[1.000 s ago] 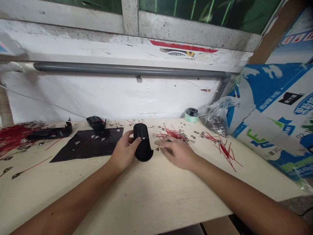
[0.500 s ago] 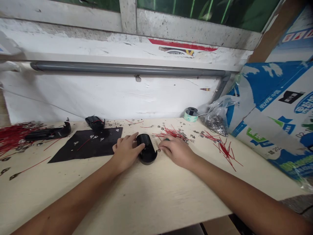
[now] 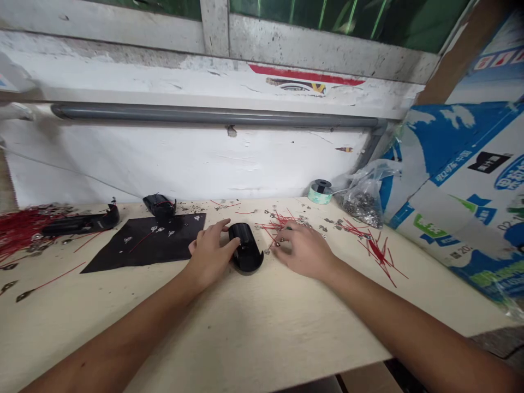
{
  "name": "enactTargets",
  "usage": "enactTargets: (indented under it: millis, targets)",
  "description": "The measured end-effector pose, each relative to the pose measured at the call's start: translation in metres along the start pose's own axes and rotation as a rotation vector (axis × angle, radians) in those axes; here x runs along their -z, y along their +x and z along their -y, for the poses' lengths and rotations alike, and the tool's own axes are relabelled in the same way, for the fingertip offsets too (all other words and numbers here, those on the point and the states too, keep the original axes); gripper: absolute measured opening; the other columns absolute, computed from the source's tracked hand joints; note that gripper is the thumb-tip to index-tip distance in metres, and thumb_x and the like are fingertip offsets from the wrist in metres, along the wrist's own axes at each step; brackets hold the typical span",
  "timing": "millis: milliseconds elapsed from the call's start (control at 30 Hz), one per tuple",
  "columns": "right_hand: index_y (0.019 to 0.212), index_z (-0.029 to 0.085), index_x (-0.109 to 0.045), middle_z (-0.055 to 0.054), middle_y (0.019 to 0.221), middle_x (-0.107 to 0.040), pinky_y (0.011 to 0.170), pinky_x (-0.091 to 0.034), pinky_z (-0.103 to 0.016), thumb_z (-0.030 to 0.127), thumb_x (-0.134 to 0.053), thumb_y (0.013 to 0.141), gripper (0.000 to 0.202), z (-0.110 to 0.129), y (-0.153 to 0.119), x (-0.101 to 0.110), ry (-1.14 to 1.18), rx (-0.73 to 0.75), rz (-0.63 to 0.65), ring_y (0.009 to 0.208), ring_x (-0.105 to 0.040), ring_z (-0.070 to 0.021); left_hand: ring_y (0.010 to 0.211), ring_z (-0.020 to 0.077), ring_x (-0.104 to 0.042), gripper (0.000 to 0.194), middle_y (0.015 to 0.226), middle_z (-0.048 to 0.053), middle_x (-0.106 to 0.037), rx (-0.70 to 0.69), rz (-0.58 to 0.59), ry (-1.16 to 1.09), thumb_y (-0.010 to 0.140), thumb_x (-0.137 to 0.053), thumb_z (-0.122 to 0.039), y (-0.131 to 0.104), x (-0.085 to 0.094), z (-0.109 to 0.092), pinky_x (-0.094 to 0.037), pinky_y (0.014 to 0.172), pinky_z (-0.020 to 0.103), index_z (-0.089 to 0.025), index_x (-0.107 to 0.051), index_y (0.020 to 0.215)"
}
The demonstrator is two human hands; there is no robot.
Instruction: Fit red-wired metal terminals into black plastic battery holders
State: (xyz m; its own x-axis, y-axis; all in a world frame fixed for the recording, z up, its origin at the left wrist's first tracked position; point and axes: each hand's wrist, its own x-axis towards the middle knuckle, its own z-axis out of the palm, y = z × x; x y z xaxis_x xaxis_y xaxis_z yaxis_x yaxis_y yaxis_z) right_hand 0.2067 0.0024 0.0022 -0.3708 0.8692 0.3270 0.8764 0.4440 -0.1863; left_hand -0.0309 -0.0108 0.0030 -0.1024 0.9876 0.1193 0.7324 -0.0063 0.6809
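My left hand (image 3: 213,246) is at the left side of a black plastic case (image 3: 246,262), an open shell with rounded ends lying on the table. Its thumb presses over the case's left rim and the fingers curl by the outer side. My right hand (image 3: 305,251) is curled low over red wires with metal contact tabs. A small dark green thing (image 3: 289,228) shows among its fingers; its kind is hard to make out. Just left of that thumb lies a metal contact tab (image 3: 267,252). More red wires (image 3: 282,219) lie behind the fingers.
A black sheet (image 3: 143,245) with loose tabs lies left, near another black case (image 3: 82,222) and a red wire heap (image 3: 18,232). At the back right stand a tape roll (image 3: 320,192) and a bag of metal parts (image 3: 362,204). A printed carton (image 3: 462,191) borders the right.
My right hand has shifted slightly right and back, its fingers parting a little, with the green thing moving along. My left hand and the black case stay nearly in place.
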Motion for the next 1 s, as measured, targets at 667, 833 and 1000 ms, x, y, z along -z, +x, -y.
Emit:
enactTargets:
  millis: [667,833,1000]
  targets:
    - [0.075,0.021,-0.064,-0.003,0.084,-0.065,0.066,-0.038,-0.031,0.022,-0.062,0.084,0.009,-0.011,0.007,-0.006,0.163,-0.102,-0.155,0.075,-0.059,-0.0204,0.118,0.0298,-0.048,0.029,0.119,0.008,-0.06,-0.127,-0.101,-0.043,0.088,-0.05,-0.033,-0.008,0.005,-0.007,-0.028,0.105,0.054,-0.025,-0.059,0.115]
    - [0.077,0.021,-0.066,-0.003,0.084,-0.065,0.071,-0.043,-0.032,0.028,-0.063,0.085,0.011,-0.014,0.009,-0.004,0.397,-0.166,-0.311,0.078,-0.061,-0.0205,0.113,0.0293,-0.05,0.024,0.114,0.007,-0.058,-0.163,-0.134,-0.056,0.089,-0.049,-0.032,-0.012,0.006,-0.01,-0.033,0.101,0.052,-0.025,-0.06,0.11]
    - [0.077,0.02,-0.066,-0.003,0.083,-0.065,0.071,-0.045,-0.034,0.026,-0.067,0.084,0.01,-0.017,0.011,-0.004,0.458,-0.149,-0.39,0.079,-0.061,-0.0208,0.112,0.0278,-0.05,0.019,0.111,0.005,-0.059,-0.252,-0.17,-0.038,0.09,-0.049,-0.029,-0.012,0.005,-0.007,-0.031,0.102,0.053,-0.026,-0.059,0.106]
